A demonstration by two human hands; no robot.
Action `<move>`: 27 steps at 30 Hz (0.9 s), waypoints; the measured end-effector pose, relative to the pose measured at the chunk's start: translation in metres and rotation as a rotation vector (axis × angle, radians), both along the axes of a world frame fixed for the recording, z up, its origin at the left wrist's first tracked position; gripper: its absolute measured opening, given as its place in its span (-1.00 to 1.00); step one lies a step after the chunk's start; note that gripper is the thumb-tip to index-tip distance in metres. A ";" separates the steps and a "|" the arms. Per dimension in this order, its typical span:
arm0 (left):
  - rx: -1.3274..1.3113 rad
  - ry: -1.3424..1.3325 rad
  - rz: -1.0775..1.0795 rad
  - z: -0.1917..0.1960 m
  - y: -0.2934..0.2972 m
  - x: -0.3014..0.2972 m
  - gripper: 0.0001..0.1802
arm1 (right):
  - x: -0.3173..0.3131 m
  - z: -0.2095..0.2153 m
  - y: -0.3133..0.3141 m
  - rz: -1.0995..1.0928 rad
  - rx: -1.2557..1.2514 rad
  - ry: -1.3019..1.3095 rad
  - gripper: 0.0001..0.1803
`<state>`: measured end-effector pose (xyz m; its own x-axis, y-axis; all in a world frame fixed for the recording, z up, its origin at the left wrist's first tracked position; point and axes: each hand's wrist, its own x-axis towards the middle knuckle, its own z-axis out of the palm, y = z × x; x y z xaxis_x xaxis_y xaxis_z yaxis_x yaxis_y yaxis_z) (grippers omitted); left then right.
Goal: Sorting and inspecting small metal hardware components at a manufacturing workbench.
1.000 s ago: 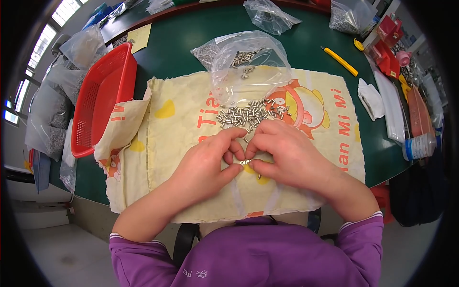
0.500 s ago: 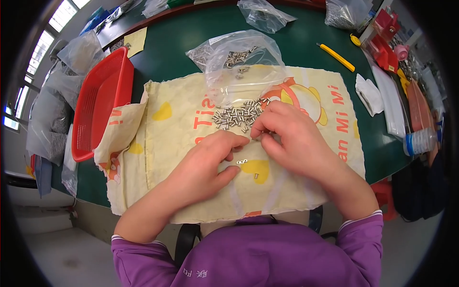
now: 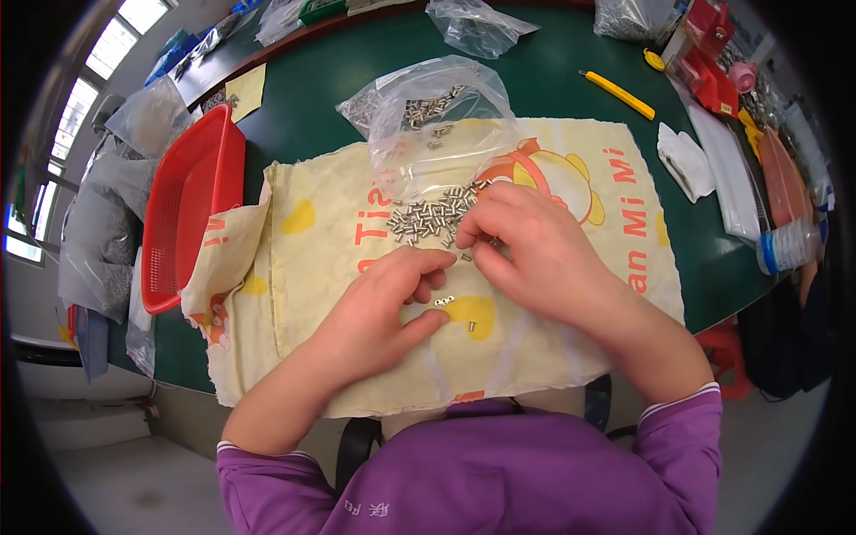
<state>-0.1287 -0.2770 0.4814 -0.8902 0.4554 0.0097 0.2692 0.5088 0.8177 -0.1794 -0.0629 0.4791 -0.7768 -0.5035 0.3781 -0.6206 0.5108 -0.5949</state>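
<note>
The left hand (image 3: 383, 299) has its thumb and pointing finger apart, with nothing between the tips. The heap of little metal tubes (image 3: 434, 217) sits toward the far edge of the cloth (image 3: 321, 267), pointing every way. Three little tubes (image 3: 444, 301) make a short row by the left thumb. One lone tube (image 3: 472, 326) lies closer to the cloth's near edge, its long side pointing toward that edge. The right hand (image 3: 530, 245) is nearer the heap, which lies just left of its bent fingers; I can't tell if they pinch anything.
</note>
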 end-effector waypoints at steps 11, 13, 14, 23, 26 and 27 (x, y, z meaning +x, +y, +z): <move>-0.059 0.288 -0.124 -0.011 0.001 -0.003 -0.58 | -0.001 -0.003 0.002 0.006 -0.019 -0.022 -0.94; -0.067 0.294 -0.103 -0.010 0.002 -0.003 -0.59 | -0.001 -0.002 0.002 0.004 -0.012 -0.019 -0.94; -0.069 0.293 -0.106 -0.010 0.003 -0.002 -0.59 | -0.002 -0.003 0.002 0.001 -0.015 -0.019 -0.94; -0.104 0.428 -0.195 -0.011 0.004 -0.007 -0.67 | -0.004 -0.001 0.001 -0.006 -0.004 -0.056 -0.91; -0.119 0.462 -0.172 -0.010 0.002 -0.006 -0.80 | -0.004 0.000 0.001 -0.012 -0.013 -0.054 -0.91; -0.011 0.275 -0.047 -0.008 0.003 -0.003 -0.81 | -0.005 0.000 0.001 -0.011 -0.002 -0.052 -0.91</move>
<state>-0.1313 -0.2737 0.4732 -0.8326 0.4980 0.2425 0.5038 0.4991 0.7050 -0.1842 -0.0621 0.4791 -0.8010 -0.4941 0.3379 -0.5831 0.5164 -0.6272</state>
